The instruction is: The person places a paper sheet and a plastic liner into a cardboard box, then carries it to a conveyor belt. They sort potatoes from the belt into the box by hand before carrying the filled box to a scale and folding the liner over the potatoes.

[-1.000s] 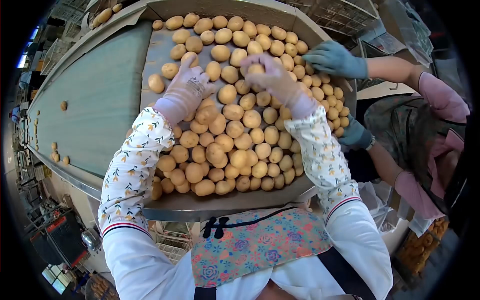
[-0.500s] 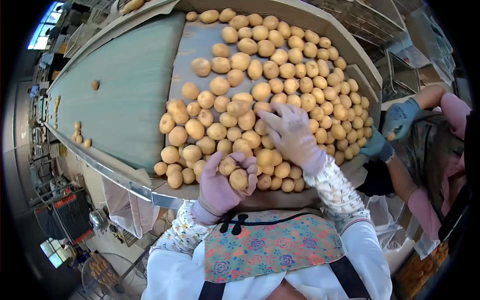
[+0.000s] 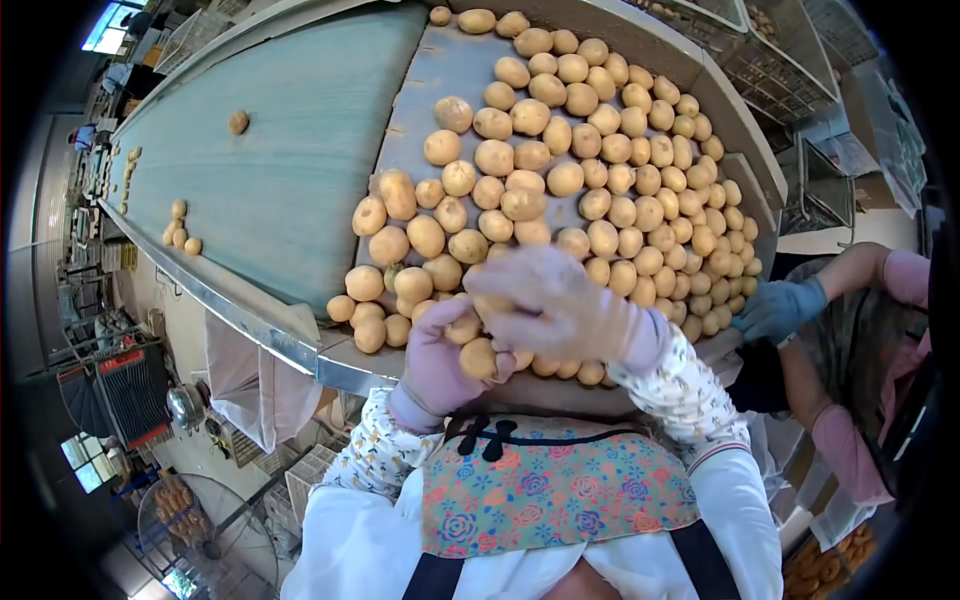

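Many yellow-brown potatoes (image 3: 646,210) lie over the grey sorting surface (image 3: 425,110). My left hand (image 3: 441,365), in a pale purple glove, is cupped palm up at the near edge, its fingers curled round potatoes (image 3: 478,358). Directly above and beside it is my right hand (image 3: 560,300), also gloved and smeared by motion. Its fingers reach over the left hand's potatoes, and a potato partly shows under them. Whether the right hand grips that potato is hidden by blur.
A green conveyor belt (image 3: 270,150) with a few potatoes runs off to the left, bordered by a metal rim (image 3: 345,372). At the right, a co-worker's blue-gloved hands (image 3: 785,310) touch the surface's edge. Crates (image 3: 770,70) stand at the upper right.
My right hand has moved left and nearer, from the potatoes on the surface to over my left hand. The left hand still holds potatoes. The co-worker's gloved hands have come closer together.
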A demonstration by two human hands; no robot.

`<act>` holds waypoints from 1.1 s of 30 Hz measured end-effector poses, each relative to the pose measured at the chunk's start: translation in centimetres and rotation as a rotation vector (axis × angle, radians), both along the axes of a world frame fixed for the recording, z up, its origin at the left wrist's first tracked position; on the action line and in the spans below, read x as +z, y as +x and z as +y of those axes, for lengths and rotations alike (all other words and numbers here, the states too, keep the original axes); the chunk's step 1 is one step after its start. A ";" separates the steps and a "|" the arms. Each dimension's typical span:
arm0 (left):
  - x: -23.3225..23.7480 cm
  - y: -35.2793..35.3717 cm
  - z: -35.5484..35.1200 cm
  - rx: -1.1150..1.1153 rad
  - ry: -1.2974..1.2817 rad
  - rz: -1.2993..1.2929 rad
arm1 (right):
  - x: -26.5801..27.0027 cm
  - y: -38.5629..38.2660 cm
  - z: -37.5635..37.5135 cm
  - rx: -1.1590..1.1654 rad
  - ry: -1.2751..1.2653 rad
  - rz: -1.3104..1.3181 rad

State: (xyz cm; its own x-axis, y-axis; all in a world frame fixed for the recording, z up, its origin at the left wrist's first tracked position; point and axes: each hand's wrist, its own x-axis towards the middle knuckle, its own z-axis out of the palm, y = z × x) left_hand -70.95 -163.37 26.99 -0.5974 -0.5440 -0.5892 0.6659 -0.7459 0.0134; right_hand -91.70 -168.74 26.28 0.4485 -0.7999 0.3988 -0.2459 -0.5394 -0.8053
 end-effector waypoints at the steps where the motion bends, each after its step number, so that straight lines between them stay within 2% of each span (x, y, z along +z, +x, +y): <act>1: -0.2 0.2 0.0 0.023 -0.052 0.154 | -0.6 0.7 -1.7 -0.035 -0.066 0.053; 3: -0.9 0.4 0.2 0.066 -0.159 0.466 | -1.7 2.1 -5.1 -0.114 -0.197 0.158; 4: -0.3 0.7 0.5 0.061 -0.185 0.322 | -1.0 3.5 -6.9 -0.102 -0.164 0.413; 5: 0.2 0.7 0.3 0.018 -0.235 0.291 | -0.4 5.0 -8.1 -0.091 -0.122 0.667; 7: 1.1 0.5 0.1 -0.060 -0.335 0.233 | -3.8 9.1 -9.2 -0.152 -0.240 0.772; 8: 1.5 0.3 0.3 -0.033 -0.326 0.209 | -3.3 9.8 -9.8 -0.124 -0.155 0.856; 10: 0.3 0.8 1.0 0.083 -0.266 0.322 | -2.5 10.9 -10.7 -0.042 0.012 1.022; 11: -0.1 1.1 1.3 0.137 -0.236 0.376 | -2.5 10.8 -11.0 -0.068 0.051 0.961; 13: -0.2 1.5 1.4 0.241 -0.204 0.292 | -2.7 9.9 -11.0 -0.108 0.128 0.838; 15: -0.1 1.9 1.5 0.320 -0.218 0.187 | -3.7 6.7 -9.4 -0.214 0.056 0.276; 17: 0.2 2.0 1.7 0.388 -0.260 0.060 | -0.5 4.6 -5.4 -0.240 0.256 0.098; 18: -0.9 2.4 2.2 0.416 -0.252 0.145 | -0.5 4.0 -2.2 -0.173 0.166 -0.004; 19: -2.0 2.8 2.6 0.441 -0.242 0.230 | -0.2 4.1 0.0 -0.116 0.091 -0.031; 20: -2.6 2.9 3.0 0.508 -0.111 0.302 | 0.2 4.1 2.1 -0.059 0.017 -0.057; 22: -0.8 1.4 2.6 0.606 0.032 0.362 | 0.8 4.1 3.6 -0.006 -0.110 0.063; 24: -0.3 1.2 3.2 0.432 -0.173 0.303 | 2.0 2.8 4.1 0.073 0.053 0.047; 25: -0.2 1.5 3.8 0.354 -0.266 0.259 | 1.7 2.5 4.6 0.075 0.149 -0.044; 26: -2.2 2.3 4.8 0.362 -0.397 0.523 | 1.3 2.1 5.1 0.074 0.243 -0.143; 27: -3.0 4.0 6.3 0.388 -0.437 0.486 | 1.0 1.7 5.6 0.068 0.332 -0.246; 31: -3.4 12.8 12.4 0.556 -0.483 0.452 | -1.0 0.5 6.0 -0.155 0.597 -0.137; 33: -5.2 17.9 15.9 0.664 -0.417 0.064 | -1.1 1.5 5.5 -0.146 0.390 0.058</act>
State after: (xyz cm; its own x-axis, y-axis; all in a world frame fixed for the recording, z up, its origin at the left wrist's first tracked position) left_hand -53.02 -147.46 21.78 -0.0959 -0.9676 -0.2335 0.9794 -0.1336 0.1516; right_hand -90.21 -163.28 25.14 0.3325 -0.9426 0.0311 -0.3484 -0.1535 -0.9247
